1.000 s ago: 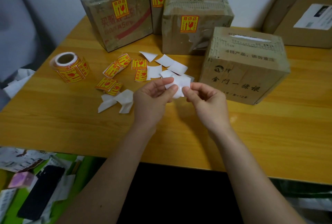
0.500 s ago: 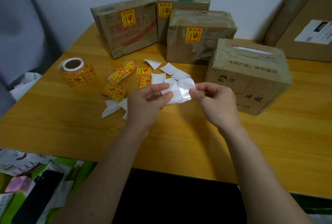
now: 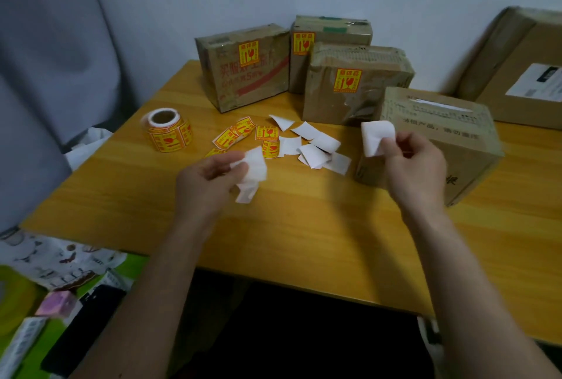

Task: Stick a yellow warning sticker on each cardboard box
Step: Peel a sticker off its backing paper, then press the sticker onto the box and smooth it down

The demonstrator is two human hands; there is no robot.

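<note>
The left hand (image 3: 209, 179) pinches a white backing paper (image 3: 254, 165); at three o'clock from it, the right hand (image 3: 416, 165) pinches the peeled sticker (image 3: 375, 137), white side showing, before the unlabelled box (image 3: 441, 135).

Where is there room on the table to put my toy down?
Bare wood lies near the front edge of the table, between the two arms, and left of the sticker roll. The middle is crowded with loose stickers and white backing papers; boxes fill the back.
</note>
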